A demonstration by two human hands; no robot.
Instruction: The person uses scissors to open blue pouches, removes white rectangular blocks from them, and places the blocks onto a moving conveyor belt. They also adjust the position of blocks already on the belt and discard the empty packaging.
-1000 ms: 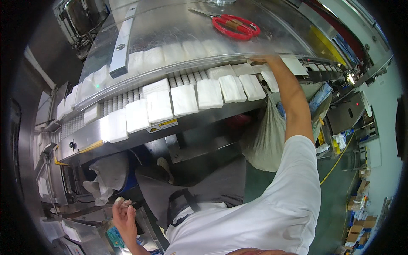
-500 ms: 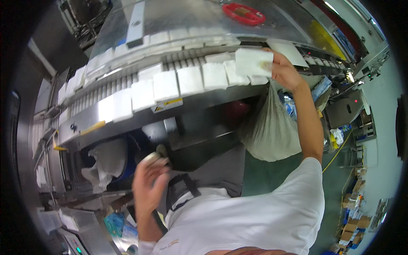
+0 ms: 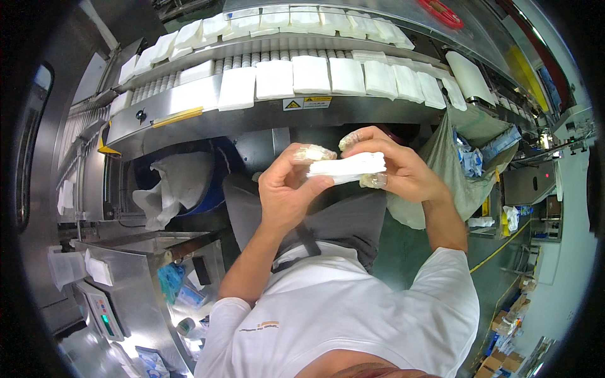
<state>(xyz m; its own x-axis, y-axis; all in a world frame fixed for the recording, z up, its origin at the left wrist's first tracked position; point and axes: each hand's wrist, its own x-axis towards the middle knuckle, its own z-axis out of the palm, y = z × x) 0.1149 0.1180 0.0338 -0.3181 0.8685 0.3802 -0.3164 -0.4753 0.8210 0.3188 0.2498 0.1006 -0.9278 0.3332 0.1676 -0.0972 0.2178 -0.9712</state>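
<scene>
My left hand (image 3: 282, 188) and my right hand (image 3: 406, 169) are raised in front of my body, closed on a thick stack of folded white sheets (image 3: 346, 167). The stack's layered edge faces me. Thumbs press from the near side, with fingers along the far side. Clear, yellowish coverings wrap several fingertips. Just beyond my hands, a near row of similar white sheet stacks (image 3: 310, 75) lies along the edge of a metal conveyor (image 3: 214, 116). A second row of white stacks (image 3: 305, 17) runs behind the rollers (image 3: 246, 61).
Right of the conveyor edge hangs a beige sack (image 3: 432, 167). Below the conveyor at left stands a blue bin (image 3: 220, 189) with white material over it. A metal cart (image 3: 135, 264) and a scale (image 3: 101, 315) are at lower left. A red oval item (image 3: 441, 14) lies far right.
My right hand has come down from the conveyor's right end, bringing white sheets to my left hand. Both hands now meet around the stack. The view has shifted, too.
</scene>
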